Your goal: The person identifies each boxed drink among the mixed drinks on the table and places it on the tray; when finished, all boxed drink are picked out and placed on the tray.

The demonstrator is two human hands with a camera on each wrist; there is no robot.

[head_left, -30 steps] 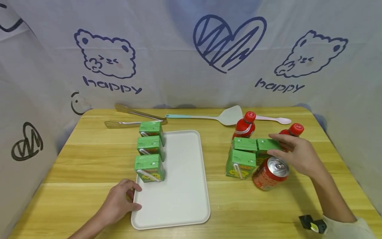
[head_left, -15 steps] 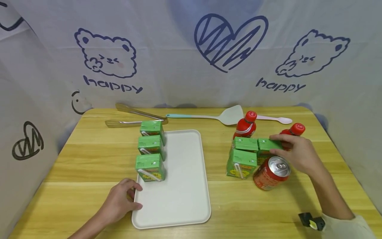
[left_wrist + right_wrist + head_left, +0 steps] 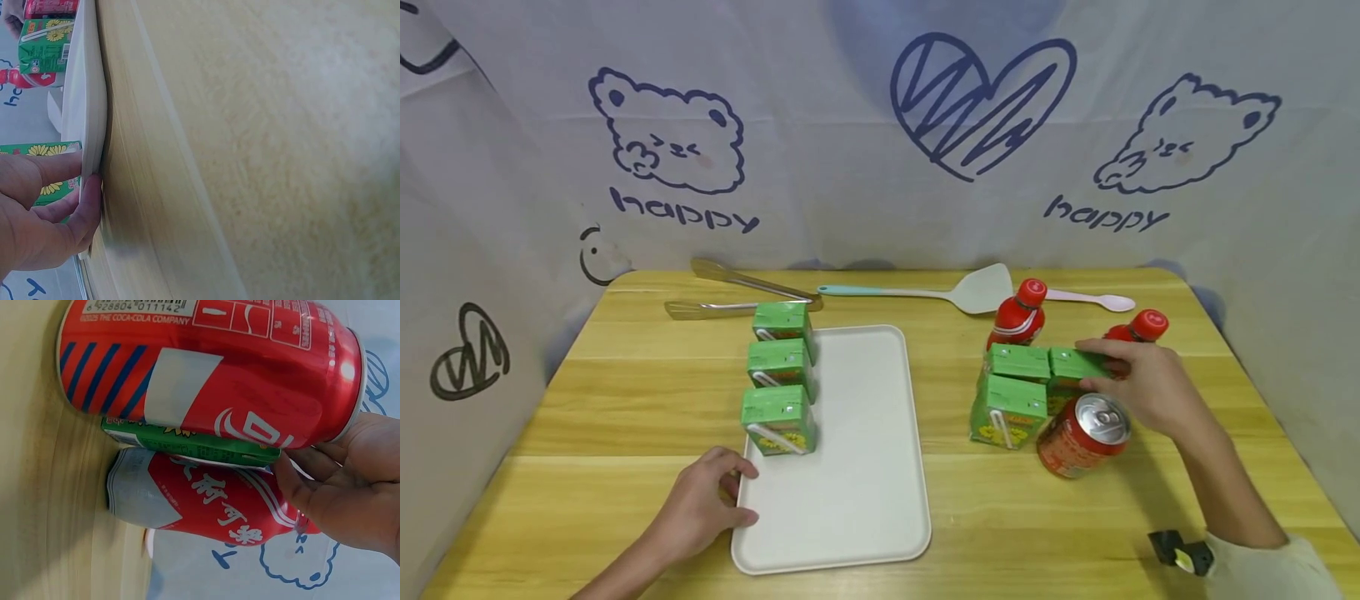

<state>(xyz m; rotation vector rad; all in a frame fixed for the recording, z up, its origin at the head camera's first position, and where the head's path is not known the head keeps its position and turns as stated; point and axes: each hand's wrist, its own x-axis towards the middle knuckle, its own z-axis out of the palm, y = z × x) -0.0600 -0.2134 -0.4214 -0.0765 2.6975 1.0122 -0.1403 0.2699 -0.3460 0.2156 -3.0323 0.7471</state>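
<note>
My left hand (image 3: 703, 504) pinches the left rim of a white tray (image 3: 850, 500), its thumb and fingers on either side of the edge in the left wrist view. Along that tray's left side stand three green juice boxes (image 3: 782, 421) in a row. At the right, my right hand (image 3: 1142, 385) holds the top of another green juice box (image 3: 1067, 363) between thumb and fingers. Two more juice boxes (image 3: 1017, 410) stand left of it. A red cola can (image 3: 206, 369) is just in front, and a red bottle (image 3: 206, 494) stands right beside the held box.
Another red bottle (image 3: 1021, 317) stands behind the right-hand boxes. Metal tongs (image 3: 730, 310), a spatula (image 3: 981, 290) and a pink spoon (image 3: 1108, 302) lie along the back of the wooden table. A drawn-on white cloth (image 3: 850, 183) hangs behind.
Almost nothing differs. Both hands keep their places at the tray rim and the juice box; the whole head view has shifted very slightly.
</note>
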